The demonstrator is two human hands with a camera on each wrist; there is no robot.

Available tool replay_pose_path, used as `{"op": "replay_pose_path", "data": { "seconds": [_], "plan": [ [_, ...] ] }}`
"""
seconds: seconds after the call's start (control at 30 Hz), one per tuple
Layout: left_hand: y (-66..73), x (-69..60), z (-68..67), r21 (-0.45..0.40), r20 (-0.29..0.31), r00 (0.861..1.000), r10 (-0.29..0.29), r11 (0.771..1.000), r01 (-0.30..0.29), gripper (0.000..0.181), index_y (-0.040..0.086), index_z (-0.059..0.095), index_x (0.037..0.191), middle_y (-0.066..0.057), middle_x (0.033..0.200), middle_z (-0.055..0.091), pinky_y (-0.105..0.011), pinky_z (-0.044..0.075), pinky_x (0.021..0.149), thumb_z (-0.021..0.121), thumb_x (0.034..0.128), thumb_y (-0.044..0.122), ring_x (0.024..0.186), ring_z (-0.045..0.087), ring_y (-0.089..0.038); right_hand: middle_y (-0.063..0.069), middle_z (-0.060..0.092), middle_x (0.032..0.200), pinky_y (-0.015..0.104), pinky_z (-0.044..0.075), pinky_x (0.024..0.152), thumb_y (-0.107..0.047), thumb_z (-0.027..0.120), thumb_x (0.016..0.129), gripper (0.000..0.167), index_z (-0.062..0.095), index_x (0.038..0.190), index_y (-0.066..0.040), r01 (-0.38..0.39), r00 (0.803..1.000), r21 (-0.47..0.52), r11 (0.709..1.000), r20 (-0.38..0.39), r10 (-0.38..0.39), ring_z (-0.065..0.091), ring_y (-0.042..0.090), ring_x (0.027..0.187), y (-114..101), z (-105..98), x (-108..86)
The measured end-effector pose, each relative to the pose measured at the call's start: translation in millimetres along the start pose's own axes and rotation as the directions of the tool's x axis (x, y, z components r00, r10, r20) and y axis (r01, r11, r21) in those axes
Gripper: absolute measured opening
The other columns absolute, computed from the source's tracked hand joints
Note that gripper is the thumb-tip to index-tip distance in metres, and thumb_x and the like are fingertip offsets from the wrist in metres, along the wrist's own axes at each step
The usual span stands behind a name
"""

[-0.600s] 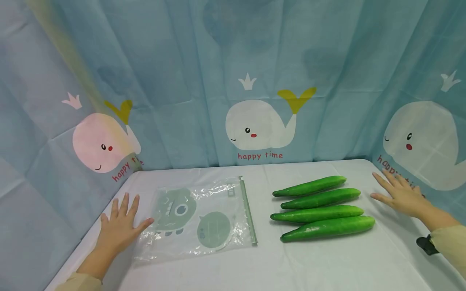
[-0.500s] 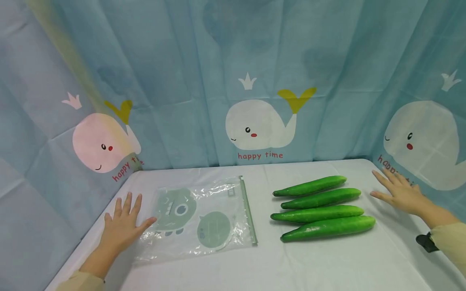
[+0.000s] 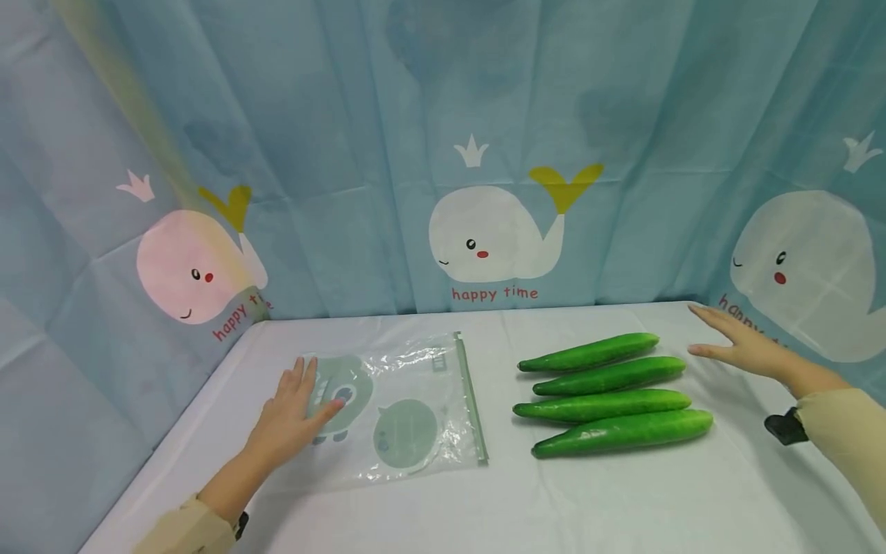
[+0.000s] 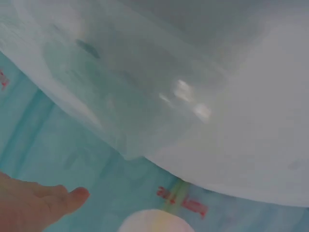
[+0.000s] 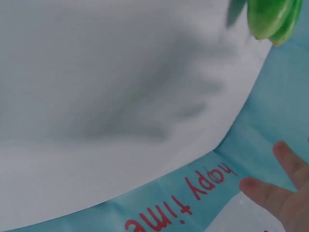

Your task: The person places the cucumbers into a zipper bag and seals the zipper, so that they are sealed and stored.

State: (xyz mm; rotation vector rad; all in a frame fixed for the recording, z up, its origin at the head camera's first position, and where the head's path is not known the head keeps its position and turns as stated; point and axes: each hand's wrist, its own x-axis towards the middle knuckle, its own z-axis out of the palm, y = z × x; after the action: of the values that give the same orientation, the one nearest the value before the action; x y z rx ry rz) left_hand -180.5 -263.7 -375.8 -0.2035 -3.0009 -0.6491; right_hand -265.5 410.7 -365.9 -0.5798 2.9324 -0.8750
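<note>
Here, clear bag (image 3: 398, 419) beneath left hand (image 3: 289, 415), four cucumbers (image 3: 609, 405) near right hand (image 3: 751, 350).

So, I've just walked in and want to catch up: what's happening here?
Someone has both hands out over a white table. The left grip is over the left part of a clear plastic bag that lies flat. The right grip is just right of four green cucumbers, which lie side by side outside the bag. Neither grip holds anything.
</note>
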Motion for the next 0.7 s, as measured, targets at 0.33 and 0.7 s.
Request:
{"op": "replay_pose_path", "data": {
  "seconds": [0.33, 0.7],
  "plan": [
    [50.6, 3.7, 22.7, -0.195, 0.146, 0.989, -0.024, 0.979, 0.053, 0.095, -0.004, 0.001, 0.153, -0.027, 0.158, -0.005, -0.067, 0.005, 0.11, 0.051, 0.096, 0.053, 0.142, -0.005, -0.049, 0.042, 0.014, 0.148, 0.074, 0.036, 0.086, -0.024, 0.06, 0.096, 0.081, 0.01, 0.152, 0.007, -0.051, 0.993, 0.026, 0.998, 0.107, 0.048, 0.029, 0.066, 0.122, -9.1, -3.2, 17.6],
    [100.3, 8.6, 66.6, -0.319, 0.192, 0.981, 0.028, 0.947, 0.035, 0.095, 0.002, 0.014, 0.155, -0.026, 0.158, 0.011, -0.07, 0.018, 0.107, 0.065, 0.0894, 0.048, 0.143, 0.008, -0.048, 0.042, 0.011, 0.148, 0.07, 0.038, 0.09, -0.024, 0.061, 0.096, 0.08, 0.013, 0.151, 0.007, -0.125, 0.97, 0.113, 0.986, 0.221, 0.098, 0.027, 0.066, 0.125, -8.6, 3.3, 36.0]
  ]
}}
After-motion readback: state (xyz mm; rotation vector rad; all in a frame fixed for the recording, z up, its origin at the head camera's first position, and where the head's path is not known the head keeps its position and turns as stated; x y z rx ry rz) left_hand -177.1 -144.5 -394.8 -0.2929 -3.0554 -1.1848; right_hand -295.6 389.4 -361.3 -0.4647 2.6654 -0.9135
